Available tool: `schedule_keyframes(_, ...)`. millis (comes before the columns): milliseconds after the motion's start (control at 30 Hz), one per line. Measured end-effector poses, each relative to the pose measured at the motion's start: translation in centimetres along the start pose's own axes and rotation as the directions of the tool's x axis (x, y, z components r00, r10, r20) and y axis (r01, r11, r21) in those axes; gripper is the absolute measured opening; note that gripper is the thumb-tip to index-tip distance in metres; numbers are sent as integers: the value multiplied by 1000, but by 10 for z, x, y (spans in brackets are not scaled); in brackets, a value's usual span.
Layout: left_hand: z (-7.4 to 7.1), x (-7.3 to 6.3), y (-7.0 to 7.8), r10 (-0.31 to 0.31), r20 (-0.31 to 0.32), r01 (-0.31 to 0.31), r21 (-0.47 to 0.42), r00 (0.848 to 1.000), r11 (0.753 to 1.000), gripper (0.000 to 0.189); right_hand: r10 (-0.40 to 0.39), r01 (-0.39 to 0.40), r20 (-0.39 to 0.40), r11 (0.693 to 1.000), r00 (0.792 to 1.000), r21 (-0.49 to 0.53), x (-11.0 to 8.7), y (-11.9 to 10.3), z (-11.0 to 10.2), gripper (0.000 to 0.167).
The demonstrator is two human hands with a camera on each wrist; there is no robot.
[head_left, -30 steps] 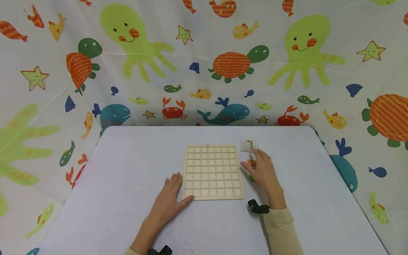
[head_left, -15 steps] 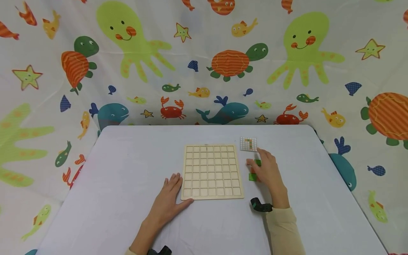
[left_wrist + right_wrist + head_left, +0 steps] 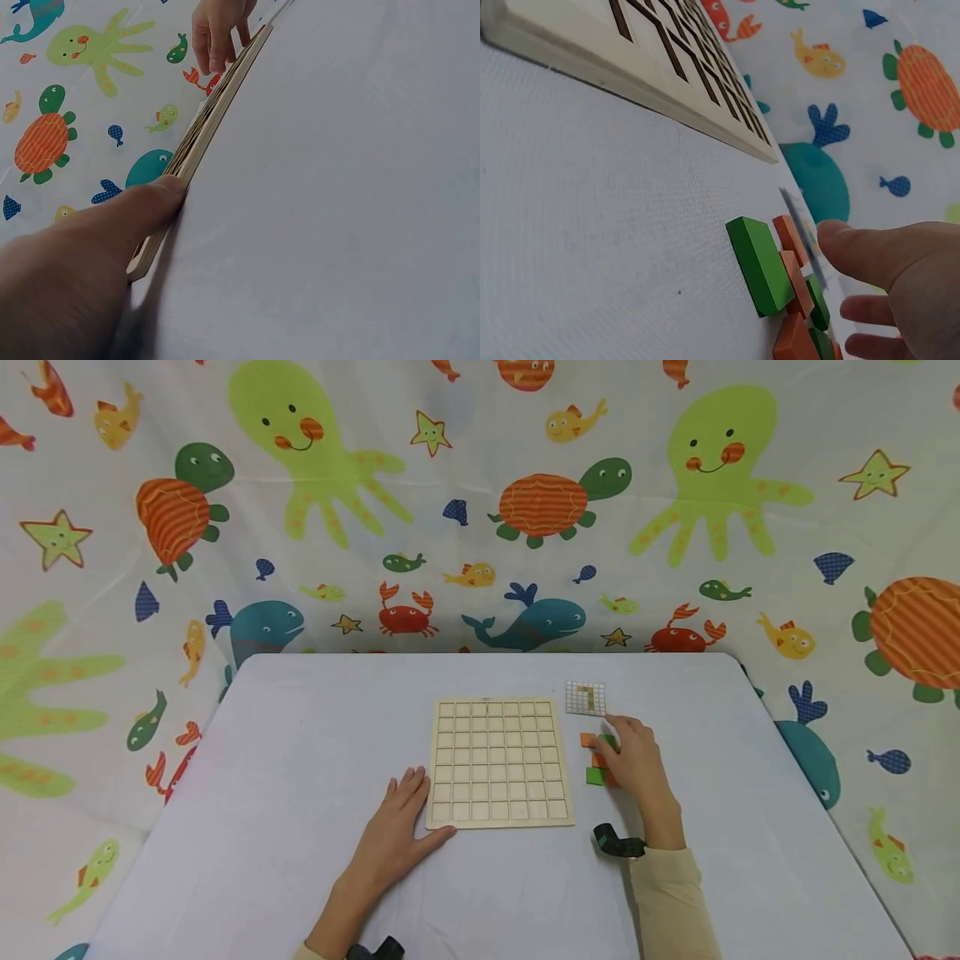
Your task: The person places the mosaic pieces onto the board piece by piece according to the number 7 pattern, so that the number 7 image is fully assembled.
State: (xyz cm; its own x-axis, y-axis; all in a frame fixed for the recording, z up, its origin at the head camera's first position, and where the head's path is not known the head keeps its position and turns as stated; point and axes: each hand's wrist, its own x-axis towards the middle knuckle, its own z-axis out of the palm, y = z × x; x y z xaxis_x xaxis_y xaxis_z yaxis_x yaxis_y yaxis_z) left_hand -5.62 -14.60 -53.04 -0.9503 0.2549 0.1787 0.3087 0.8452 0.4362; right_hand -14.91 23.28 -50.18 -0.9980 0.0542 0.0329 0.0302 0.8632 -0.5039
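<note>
Blocks (image 3: 597, 760), orange and green, lie right of centre in the head view, partly hidden by the right hand (image 3: 632, 758); the left hand (image 3: 400, 828), thumb spread, touches the wooden board (image 3: 498, 756) at centre. Left wrist view: its thumb meets the board's edge, left of centre. Right wrist view: the right hand's thumb and fingers stand apart near the blocks, lower right.

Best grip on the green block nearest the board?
Likely pull the green block clear first by its exposed side facing the wooden grid board, coming from above on that side, then pinch opposite sides. It lies flat; orange blocks crowd its far and right sides.
</note>
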Motion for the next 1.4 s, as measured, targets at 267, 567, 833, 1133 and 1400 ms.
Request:
schedule_keyframes(267, 0, -1, 0, 13, -19, -13, 13, 1000, 1000, 89, -43, 43, 20, 998, 999, -48, 1, -2, 6, 44)
schedule_keyframes(567, -1, -1, 1, 1, 2, -1, 16, 1000, 1000, 88, -38, 39, 19, 997, 999, -59, -1, -5, 6, 39)
schedule_keyframes(833, 0, -3, 0, 15, -21, -14, 25, 1000, 1000, 87, -40, 40, -8, 999, 999, -7, 0, -4, 10, 35)
schedule_keyframes(1133, 0, -3, -1, 39, -43, -38, 35, 998, 999, 86, -71, 72, -64, 997, 995, 9, 0, -5, 11, 30)
schedule_keyframes(1400, 0, -3, -1, 45, -48, -43, 45, 998, 998, 86, -66, 68, -63, 998, 996, 18, 0, -9, 10, 26)
